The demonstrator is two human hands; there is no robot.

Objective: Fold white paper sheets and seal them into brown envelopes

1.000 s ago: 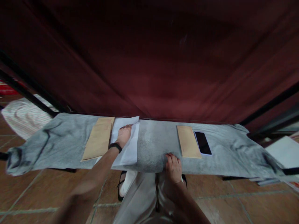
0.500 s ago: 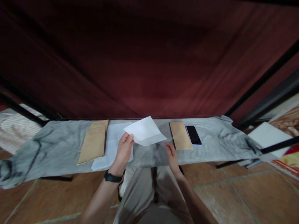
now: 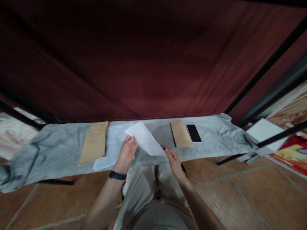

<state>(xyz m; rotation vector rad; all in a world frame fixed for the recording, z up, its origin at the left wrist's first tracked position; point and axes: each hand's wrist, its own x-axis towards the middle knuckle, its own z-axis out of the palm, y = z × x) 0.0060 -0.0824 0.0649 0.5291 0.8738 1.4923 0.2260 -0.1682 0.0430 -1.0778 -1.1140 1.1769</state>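
**White sheet (image 3: 145, 139) held by its left edge and right corner**

The sheet is in the air above the middle of the bench, in front of the person's lap, and lies aslant: its far corner points to the left and its near end runs down to the right. The left hand (image 3: 128, 148) pinches its left edge between thumb and fingers. The right hand (image 3: 173, 159) is closed to a narrow grip on its near right corner, fingertips touching the paper.

Just beside the left hand, more white papers (image 3: 113, 145) lie flat, partly behind that hand. Next to them on the left is a pile of brown envelopes (image 3: 93, 145), overlapping one another unevenly. Beyond the right hand lies a single brown envelope (image 3: 181, 134), and close along its right side a phone (image 3: 194, 133), screen up and dark.

All of these rest on a grey cloth (image 3: 59, 140) spread along the bench, rumpled at both ends. The left wrist wears a black band (image 3: 117, 175). Behind the bench hangs dark red fabric (image 3: 144, 80); below is a tiled floor (image 3: 223, 191). At far right, past a black bar (image 3: 283, 134), a white board (image 3: 261, 131) shows.
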